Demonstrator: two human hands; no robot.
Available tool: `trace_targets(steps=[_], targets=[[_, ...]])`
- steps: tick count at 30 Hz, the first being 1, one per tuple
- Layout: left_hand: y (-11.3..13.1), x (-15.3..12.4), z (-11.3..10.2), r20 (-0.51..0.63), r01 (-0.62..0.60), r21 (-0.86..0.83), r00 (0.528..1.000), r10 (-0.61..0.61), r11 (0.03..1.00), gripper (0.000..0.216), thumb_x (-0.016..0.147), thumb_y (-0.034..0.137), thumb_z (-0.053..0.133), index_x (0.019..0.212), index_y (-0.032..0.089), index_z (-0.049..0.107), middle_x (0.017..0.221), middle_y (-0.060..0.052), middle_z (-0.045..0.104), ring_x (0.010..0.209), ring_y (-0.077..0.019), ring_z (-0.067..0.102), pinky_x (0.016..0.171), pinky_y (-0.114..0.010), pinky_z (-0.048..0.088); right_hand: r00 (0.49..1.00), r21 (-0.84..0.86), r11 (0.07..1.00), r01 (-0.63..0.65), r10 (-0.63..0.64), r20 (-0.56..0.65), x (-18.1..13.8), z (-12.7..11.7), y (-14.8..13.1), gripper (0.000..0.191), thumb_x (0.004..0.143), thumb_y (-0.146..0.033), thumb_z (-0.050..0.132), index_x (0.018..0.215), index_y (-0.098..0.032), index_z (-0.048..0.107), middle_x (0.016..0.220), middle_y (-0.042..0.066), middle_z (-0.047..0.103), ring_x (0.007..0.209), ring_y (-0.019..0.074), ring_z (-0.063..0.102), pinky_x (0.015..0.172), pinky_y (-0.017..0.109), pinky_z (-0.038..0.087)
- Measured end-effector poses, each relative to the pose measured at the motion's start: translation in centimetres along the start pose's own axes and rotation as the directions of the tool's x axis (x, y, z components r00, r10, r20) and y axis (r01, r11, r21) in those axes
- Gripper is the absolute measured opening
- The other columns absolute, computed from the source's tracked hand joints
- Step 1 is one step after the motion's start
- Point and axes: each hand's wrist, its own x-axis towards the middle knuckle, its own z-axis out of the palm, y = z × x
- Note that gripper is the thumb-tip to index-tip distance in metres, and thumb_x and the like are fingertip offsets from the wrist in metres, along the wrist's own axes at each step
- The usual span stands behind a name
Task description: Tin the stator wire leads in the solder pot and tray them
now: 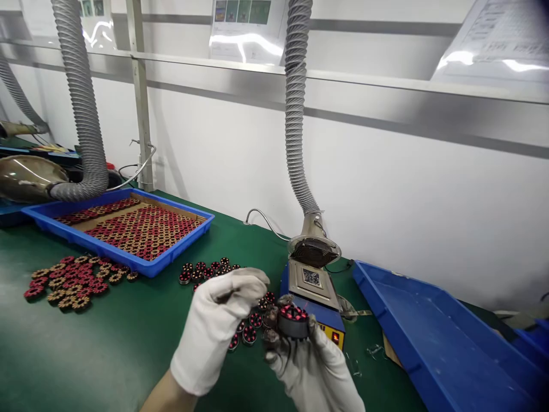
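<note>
Both my hands wear white gloves and are raised over the green mat. My right hand (315,366) grips a small round wound coil part with red windings (293,319) between dirty fingertips. My left hand (218,326) is curled closed just to the left of it, fingers bent toward the part; what it pinches is hidden. More red coil parts (251,329) lie on the mat beneath my hands. Right behind them stands a small blue solder pot (315,286).
A blue tray (124,229) full of coil parts sits at back left, with loose parts (71,280) in front of it and another small group (206,269) nearby. An empty blue tray (441,337) lies at right. Grey fume hoses (295,126) hang down over the bench.
</note>
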Motion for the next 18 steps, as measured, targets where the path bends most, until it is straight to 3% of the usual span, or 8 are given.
trace_targets(steps=[4, 6, 8, 11, 14, 16, 18], targets=[[0.5, -0.1, -0.1, 0.265, -0.098, 0.282, 0.964, 0.020, 0.954, 0.044, 0.061, 0.005, 0.068, 0.101, 0.024, 0.064, 0.112, -0.005, 0.059, 0.103, -0.0226, 0.054, 0.092, -0.031, 0.043, 1.000, 0.060, 0.998, 0.005, -0.006, 0.028, 0.1, -0.1, -0.1, 0.031, 0.070, -0.039, 0.070, 0.096, -0.023, 0.067, 0.098, 0.005, 0.070, 0.088, 0.0173, 0.064, 0.075, 0.029, 0.049], [0.3, 0.1, 0.0, 0.366, -0.204, 0.303, 0.927, 0.084, 0.931, 0.050, 0.059, 0.008, 0.074, 0.104, 0.026, 0.063, 0.112, -0.005, 0.059, 0.104, -0.0233, 0.053, 0.095, -0.033, 0.040, 1.000, 0.073, 0.997, 0.006, -0.007, 0.017, 0.2, -0.1, 0.0, 0.034, 0.067, -0.041, 0.072, 0.096, -0.023, 0.067, 0.096, 0.005, 0.070, 0.087, 0.0155, 0.062, 0.074, 0.027, 0.048], [-0.1, 0.3, 0.1, 0.395, -0.249, 0.243, 0.908, 0.139, 0.938, 0.035, 0.066, 0.014, 0.073, 0.098, 0.025, 0.066, 0.105, -0.005, 0.062, 0.099, -0.0220, 0.055, 0.095, -0.033, 0.040, 1.000, 0.056, 0.998, 0.011, -0.011, 0.011, 0.2, -0.1, 0.2, 0.036, 0.066, -0.042, 0.073, 0.095, -0.022, 0.067, 0.092, 0.006, 0.071, 0.081, 0.0153, 0.063, 0.072, 0.027, 0.049], [-0.5, 0.6, -0.1, 0.346, -0.169, 0.089, 0.929, 0.128, 0.982, 0.012, 0.071, 0.012, 0.064, 0.079, 0.020, 0.069, 0.088, -0.005, 0.067, 0.088, -0.0209, 0.059, 0.089, -0.031, 0.043, 1.000, -0.019, 1.000, -0.003, 0.003, 0.012, -0.1, 0.2, 0.2, 0.034, 0.067, -0.038, 0.073, 0.096, -0.022, 0.068, 0.086, 0.005, 0.072, 0.072, 0.0167, 0.066, 0.068, 0.030, 0.052], [-0.4, 0.4, -0.5, 0.155, -0.116, -0.071, 0.980, 0.126, 0.991, 0.019, 0.068, 0.005, 0.054, 0.067, 0.019, 0.067, 0.075, -0.002, 0.066, 0.079, -0.0184, 0.060, 0.077, -0.026, 0.047, 1.000, -0.063, 0.998, -0.027, 0.027, 0.008, -0.4, 0.4, 0.0, 0.033, 0.065, -0.034, 0.075, 0.096, -0.023, 0.069, 0.085, 0.007, 0.073, 0.071, 0.0181, 0.068, 0.064, 0.029, 0.053], [0.0, 0.2, -0.8, 0.067, -0.076, -0.076, 0.994, 0.082, 0.994, 0.024, 0.069, 0.003, 0.049, 0.072, 0.019, 0.067, 0.081, -0.001, 0.067, 0.080, -0.0163, 0.061, 0.073, -0.023, 0.047, 1.000, -0.037, 0.999, -0.023, 0.022, -0.018, -0.5, 0.3, -0.2, 0.031, 0.064, -0.031, 0.076, 0.093, -0.025, 0.069, 0.089, 0.007, 0.073, 0.071, 0.0167, 0.068, 0.065, 0.027, 0.054], [0.5, 0.1, -0.9, 0.127, 0.041, 0.019, 0.991, -0.043, 0.999, 0.027, 0.069, 0.002, 0.051, 0.082, 0.020, 0.067, 0.096, -0.002, 0.065, 0.088, -0.0163, 0.060, 0.074, -0.020, 0.047, 0.999, 0.009, 1.000, 0.000, 0.000, -0.047, -0.5, 0.1, -0.4, 0.030, 0.063, -0.027, 0.077, 0.092, -0.028, 0.069, 0.093, 0.005, 0.072, 0.074, 0.0155, 0.068, 0.068, 0.026, 0.054]])
